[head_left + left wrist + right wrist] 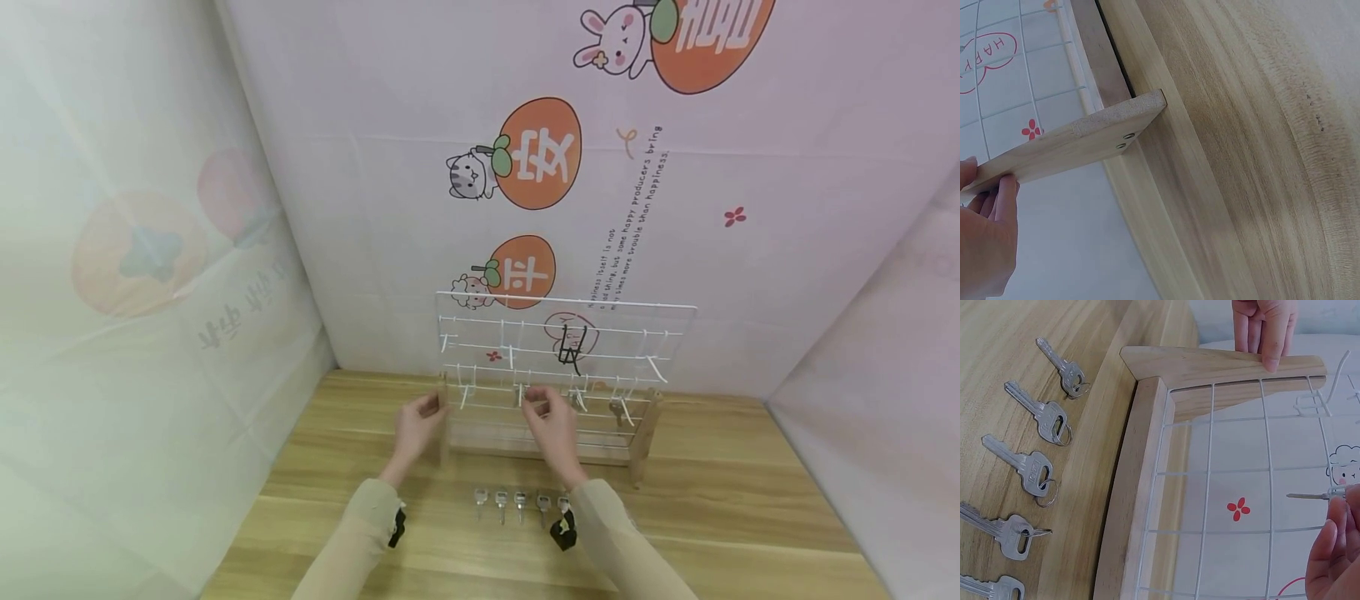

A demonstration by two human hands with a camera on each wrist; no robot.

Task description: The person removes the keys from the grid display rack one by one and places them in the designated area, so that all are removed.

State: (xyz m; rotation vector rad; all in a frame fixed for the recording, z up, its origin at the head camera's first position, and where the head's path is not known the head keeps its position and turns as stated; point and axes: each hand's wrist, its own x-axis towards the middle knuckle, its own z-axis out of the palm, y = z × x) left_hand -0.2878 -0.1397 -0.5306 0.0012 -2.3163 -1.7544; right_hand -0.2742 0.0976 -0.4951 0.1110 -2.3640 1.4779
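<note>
My left hand grips the wooden side post of a white wire rack, thumb on one face and fingers on the other. At a hook in the rack's lower hook row, my right hand pinches a metal key. Its blade points out past the fingertips; its head and ring are mostly hidden by them. Two more hooks to the right carry hanging keys, one of them a brownish key. In front of the rack, several silver keys with rings lie in a row on the wooden table.
A black wire holder hangs high on the grid. White hooks stick out toward me. The rack's wooden base stands on the wooden table, with printed cloth walls behind and at both sides.
</note>
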